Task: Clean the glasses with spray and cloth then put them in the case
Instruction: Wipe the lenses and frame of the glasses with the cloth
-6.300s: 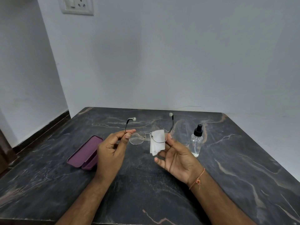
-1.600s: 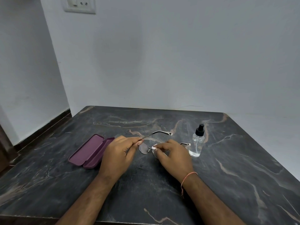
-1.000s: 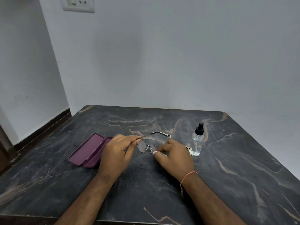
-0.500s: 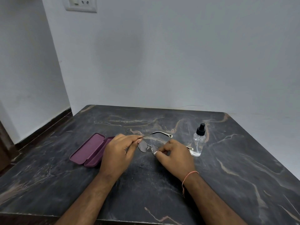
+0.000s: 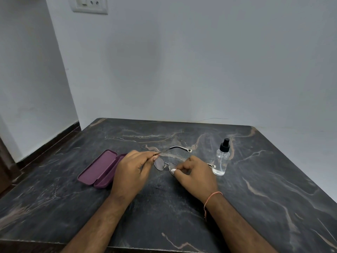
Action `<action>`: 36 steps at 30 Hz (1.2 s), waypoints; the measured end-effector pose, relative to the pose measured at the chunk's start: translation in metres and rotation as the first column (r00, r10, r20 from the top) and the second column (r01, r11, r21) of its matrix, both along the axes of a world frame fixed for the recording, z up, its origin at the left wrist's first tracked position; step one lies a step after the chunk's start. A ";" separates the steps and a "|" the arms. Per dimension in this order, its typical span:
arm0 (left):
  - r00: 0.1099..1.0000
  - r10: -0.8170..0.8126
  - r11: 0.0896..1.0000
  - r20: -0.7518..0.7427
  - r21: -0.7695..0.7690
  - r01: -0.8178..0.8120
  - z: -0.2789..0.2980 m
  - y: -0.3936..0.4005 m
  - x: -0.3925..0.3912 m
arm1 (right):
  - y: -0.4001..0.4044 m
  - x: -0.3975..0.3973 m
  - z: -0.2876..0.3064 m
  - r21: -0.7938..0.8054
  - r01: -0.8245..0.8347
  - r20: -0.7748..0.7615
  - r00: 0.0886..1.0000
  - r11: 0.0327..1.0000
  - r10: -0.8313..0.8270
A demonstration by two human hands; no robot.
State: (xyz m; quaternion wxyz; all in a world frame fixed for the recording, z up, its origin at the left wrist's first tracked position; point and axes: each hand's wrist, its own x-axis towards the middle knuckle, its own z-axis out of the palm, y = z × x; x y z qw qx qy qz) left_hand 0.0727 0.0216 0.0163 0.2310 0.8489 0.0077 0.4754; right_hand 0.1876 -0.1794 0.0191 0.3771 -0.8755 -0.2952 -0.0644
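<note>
Thin metal-framed glasses (image 5: 160, 163) are held low over the dark marble table (image 5: 182, 207), their arms unfolded and pointing right. My left hand (image 5: 132, 172) pinches the frame at its left hinge. My right hand (image 5: 196, 175) pinches a small white cloth (image 5: 173, 170) against the right lens; only a corner of the cloth shows. The open purple case (image 5: 99, 168) lies on the table just left of my left hand. A clear spray bottle (image 5: 222, 158) with a black nozzle stands upright to the right of my right hand.
The table sits in a corner between two white walls, with a wall socket (image 5: 88, 4) high on the back wall. The table's left edge drops to a dark floor strip (image 5: 49, 143).
Since 6.3 s ago the glasses came down from a raised, facing pose to low over the table. In the last second my hands barely shifted, the right fingers working the cloth on the lens.
</note>
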 end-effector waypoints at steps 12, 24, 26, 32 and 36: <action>1.000 0.012 1.000 0.010 0.004 -0.012 0.001 0.000 -0.001 | -0.001 0.000 0.001 -0.038 0.029 -0.011 0.999 0.999 -0.030; 1.000 -0.003 1.000 0.004 0.013 0.003 0.003 -0.003 -0.002 | 0.000 0.000 0.003 -0.019 0.036 0.008 0.999 0.999 -0.036; 1.000 0.002 1.000 0.007 0.012 -0.002 0.003 -0.003 -0.002 | 0.000 0.000 0.003 -0.041 0.042 -0.014 0.999 0.998 -0.043; 1.000 0.000 1.000 0.004 -0.001 0.000 0.002 -0.001 -0.002 | 0.000 -0.002 0.004 0.027 -0.029 -0.025 0.999 0.999 0.030; 1.000 -0.012 1.000 -0.005 -0.010 0.012 0.003 -0.003 -0.003 | 0.000 0.001 0.002 0.014 -0.002 0.023 1.000 1.000 0.001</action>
